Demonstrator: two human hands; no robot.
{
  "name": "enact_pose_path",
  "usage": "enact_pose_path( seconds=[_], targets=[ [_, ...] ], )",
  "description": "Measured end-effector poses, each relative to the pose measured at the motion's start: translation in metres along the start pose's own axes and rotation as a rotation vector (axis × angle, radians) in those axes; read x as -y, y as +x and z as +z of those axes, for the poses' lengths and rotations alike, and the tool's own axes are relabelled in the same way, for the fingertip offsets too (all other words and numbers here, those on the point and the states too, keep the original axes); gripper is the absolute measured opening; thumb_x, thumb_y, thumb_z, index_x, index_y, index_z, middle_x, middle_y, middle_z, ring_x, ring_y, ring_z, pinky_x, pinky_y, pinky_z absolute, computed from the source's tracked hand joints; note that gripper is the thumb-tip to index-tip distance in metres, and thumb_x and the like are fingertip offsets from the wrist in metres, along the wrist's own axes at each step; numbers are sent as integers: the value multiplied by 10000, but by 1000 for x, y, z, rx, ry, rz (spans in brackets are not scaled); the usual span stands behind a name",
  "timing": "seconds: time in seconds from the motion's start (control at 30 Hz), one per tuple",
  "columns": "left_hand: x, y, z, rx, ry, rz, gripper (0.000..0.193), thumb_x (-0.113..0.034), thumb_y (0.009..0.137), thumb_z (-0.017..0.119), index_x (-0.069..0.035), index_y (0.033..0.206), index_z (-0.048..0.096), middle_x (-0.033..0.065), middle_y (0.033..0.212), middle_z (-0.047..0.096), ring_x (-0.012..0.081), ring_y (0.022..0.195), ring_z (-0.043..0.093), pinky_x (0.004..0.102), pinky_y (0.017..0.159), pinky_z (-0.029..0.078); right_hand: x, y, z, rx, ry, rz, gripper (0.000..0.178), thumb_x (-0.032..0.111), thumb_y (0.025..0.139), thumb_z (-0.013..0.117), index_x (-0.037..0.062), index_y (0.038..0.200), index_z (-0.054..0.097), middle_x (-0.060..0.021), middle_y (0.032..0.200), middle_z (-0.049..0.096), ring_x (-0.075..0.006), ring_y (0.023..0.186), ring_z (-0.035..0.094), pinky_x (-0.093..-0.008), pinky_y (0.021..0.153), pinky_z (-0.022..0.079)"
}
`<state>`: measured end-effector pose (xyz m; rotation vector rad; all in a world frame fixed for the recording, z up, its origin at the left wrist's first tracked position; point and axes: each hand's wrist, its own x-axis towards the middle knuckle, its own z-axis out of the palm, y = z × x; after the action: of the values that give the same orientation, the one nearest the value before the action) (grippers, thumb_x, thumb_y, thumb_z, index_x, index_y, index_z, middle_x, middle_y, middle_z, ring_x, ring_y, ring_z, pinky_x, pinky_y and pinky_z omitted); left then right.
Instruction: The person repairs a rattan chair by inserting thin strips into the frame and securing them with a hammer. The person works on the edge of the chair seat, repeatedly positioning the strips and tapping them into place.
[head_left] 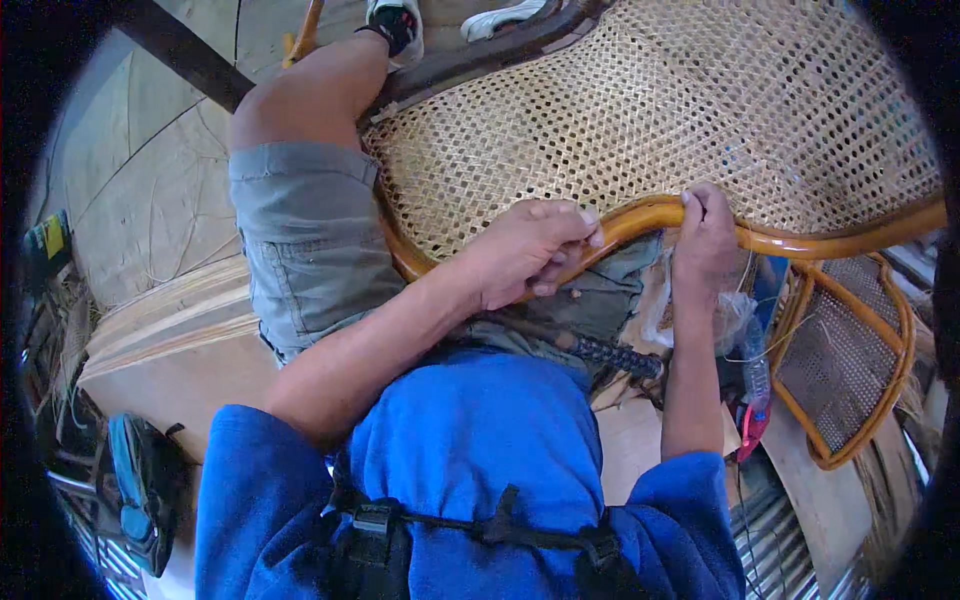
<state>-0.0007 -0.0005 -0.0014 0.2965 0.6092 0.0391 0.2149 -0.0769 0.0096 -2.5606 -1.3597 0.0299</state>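
Observation:
A woven cane panel (640, 110) in a glossy bent rattan frame (640, 215) lies across my lap. My left hand (545, 245) is closed at the near rail of the frame. Its fingertips are pinched together beside the weave, and what they hold is too small to make out. Over the same rail, further right, my right hand (703, 235) is closed with thumb and forefinger pressed together. Whether it grips the rail or a thin strand is hidden. A tool with a dark ribbed grip (615, 355) rests on my lap below the rail.
A smaller rattan piece with woven mesh (840, 350) leans at the right, near a clear plastic bag (735, 320). Stacked wooden sheets (170, 330) lie at the left, with a dark green bag (140, 490) below. A dark pole (180, 50) crosses the upper left.

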Motion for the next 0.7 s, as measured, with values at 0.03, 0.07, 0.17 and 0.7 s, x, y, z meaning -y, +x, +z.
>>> enact_pose_path(
  seconds=[0.03,0.07,0.17,0.7],
  targets=[
    [0,0,0,2,-1,1,263,-329,928,494,-83,867,562,-64,538,309,63,427,247,231,369,243,1,-1,1,-25,-27,-30,93,143,847,561,74,903,589,-119,853,618,-299,821,588,-385,727,466],
    [0,-1,0,4,-1,3,262,-327,928,494,-83,863,563,-63,540,310,62,429,249,231,371,244,1,-2,3,-50,-53,-61,94,148,847,562,77,902,592,-118,849,619,-299,821,588,-389,727,466],
    [1,0,-1,2,-1,-6,258,-321,928,495,-84,854,566,-65,543,315,62,435,258,231,373,247,-6,-4,9,-122,-52,-121,102,155,850,557,82,908,598,-114,851,622,-304,822,585,-404,730,464],
    [1,2,-4,24,10,28,253,-329,907,536,-92,824,569,-58,569,374,60,458,317,231,375,250,-4,1,-1,22,-206,-239,164,110,858,510,15,961,593,-153,904,612,-321,860,574,-407,793,449]
  ],
)
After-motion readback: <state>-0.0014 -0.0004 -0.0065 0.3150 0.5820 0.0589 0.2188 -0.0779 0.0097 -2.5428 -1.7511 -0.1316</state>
